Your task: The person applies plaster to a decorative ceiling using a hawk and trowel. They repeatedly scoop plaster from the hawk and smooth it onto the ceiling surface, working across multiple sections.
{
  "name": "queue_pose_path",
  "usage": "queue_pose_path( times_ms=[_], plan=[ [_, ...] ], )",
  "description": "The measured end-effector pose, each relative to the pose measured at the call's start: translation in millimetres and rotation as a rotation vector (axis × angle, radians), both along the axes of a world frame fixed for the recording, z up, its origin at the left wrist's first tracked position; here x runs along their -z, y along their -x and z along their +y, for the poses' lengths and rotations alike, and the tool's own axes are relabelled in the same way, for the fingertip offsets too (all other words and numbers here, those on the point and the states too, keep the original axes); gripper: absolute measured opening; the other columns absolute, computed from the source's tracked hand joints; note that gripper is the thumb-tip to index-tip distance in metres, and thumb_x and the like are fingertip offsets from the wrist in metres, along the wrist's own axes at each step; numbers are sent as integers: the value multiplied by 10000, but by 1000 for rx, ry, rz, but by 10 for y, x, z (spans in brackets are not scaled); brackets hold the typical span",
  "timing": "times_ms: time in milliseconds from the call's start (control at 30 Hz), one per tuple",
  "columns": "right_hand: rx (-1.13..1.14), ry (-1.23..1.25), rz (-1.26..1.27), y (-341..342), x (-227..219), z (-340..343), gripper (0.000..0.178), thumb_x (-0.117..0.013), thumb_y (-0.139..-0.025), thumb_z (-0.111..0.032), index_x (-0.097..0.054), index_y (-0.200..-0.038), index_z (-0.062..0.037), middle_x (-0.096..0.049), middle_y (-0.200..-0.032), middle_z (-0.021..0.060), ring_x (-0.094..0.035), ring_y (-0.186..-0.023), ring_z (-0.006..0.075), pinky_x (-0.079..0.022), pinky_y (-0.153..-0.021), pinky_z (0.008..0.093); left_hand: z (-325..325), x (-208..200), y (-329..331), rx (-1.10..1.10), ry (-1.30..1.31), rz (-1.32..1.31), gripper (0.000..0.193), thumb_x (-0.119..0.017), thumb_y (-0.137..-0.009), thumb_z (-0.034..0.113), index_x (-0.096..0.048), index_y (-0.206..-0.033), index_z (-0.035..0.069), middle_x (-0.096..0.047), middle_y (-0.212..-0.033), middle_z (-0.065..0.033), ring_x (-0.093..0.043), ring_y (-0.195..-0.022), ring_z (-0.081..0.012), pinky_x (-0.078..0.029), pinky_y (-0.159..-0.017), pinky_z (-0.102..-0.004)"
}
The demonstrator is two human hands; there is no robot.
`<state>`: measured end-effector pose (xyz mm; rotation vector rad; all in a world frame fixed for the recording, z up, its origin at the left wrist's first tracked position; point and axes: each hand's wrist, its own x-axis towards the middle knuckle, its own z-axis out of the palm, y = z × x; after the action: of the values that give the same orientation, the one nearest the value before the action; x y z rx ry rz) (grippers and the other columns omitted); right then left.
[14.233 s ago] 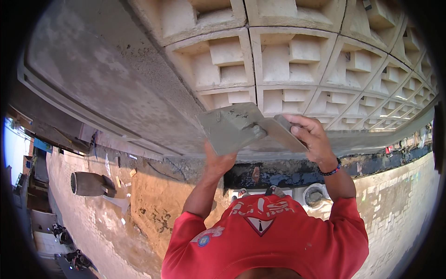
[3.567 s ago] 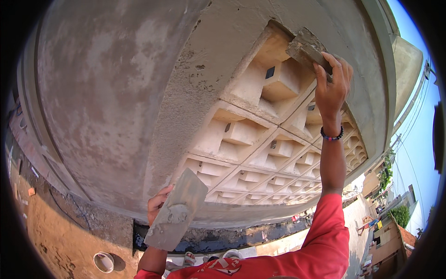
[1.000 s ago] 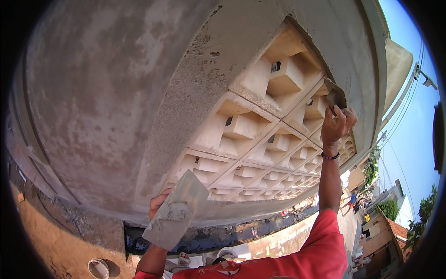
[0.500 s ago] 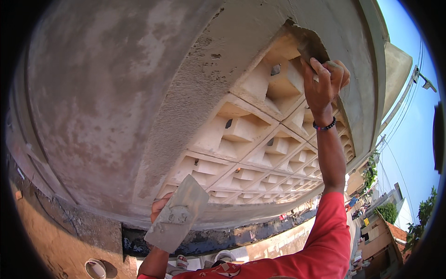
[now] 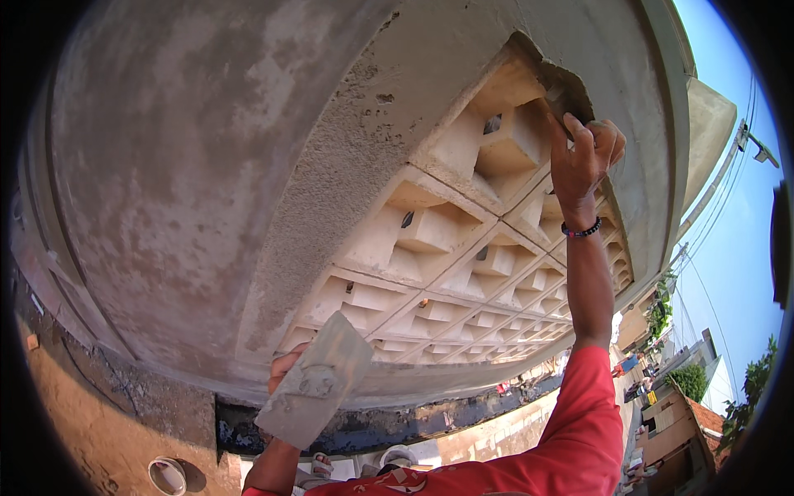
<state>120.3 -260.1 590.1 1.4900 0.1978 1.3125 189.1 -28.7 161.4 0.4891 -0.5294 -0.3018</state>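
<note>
My left hand (image 5: 287, 364) is closed on a flat grey hawk plate (image 5: 310, 413), mostly hidden behind it. A small dab of wet mortar (image 5: 318, 382) sits on the plate's face. High on the right, my right hand (image 5: 585, 164) grips a thin, dark, flat trowel (image 5: 571, 95), fingers curled and its handle hidden by them. The trowel lies along the upper edge of an opening filled with cream ventilation blocks (image 5: 438, 227). Grey plaster (image 5: 463, 62) frames the opening, rough and pitted on its left side.
A broad, smooth plastered wall (image 5: 174, 182) takes up the left. Below lie a dark trench (image 5: 364, 432) along the wall's foot and a round bucket (image 5: 168, 477) on brown ground. Utility wires, a pole (image 5: 718, 183) and houses (image 5: 682, 438) stand at the right.
My right hand and the trowel have slid a little down and to the right along the opening's upper edge. My left hand and the hawk plate stay nearly still.
</note>
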Motion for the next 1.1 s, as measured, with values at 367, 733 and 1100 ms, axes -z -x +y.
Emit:
queue_pose_path(
  times_ms=[367,733,1100],
  plan=[
    [145,-24,-52,815,42,-458,337,-842,-617,-107,-640,-886,-138,-498,-832,55,-520,-899,275,-384,-818,399,-119,-31,100,-78,-98,-76,384,-697,-805,99,-531,-1123,-37,-558,-1182,-175,-603,-1002,-228,-527,-814,-317],
    [27,-238,43,1466,113,-467,318,-670,-767,40,-568,-1061,-25,-598,-1035,143,-557,-1055,331,-444,-903,418,-175,-285,171,129,110,93,317,-656,-821,99,-523,-1070,-47,-594,-1096,-211,-624,-910,-232,-547,-747,-339],
    [37,-328,196,925,-338,-132,316,-622,-818,6,-627,-1128,-56,-623,-979,128,-563,-937,290,-452,-850,367,-342,-187,358,204,98,85,277,-613,-858,122,-533,-1058,-52,-593,-1083,-221,-622,-918,-251,-551,-764,-362]
  ],
)
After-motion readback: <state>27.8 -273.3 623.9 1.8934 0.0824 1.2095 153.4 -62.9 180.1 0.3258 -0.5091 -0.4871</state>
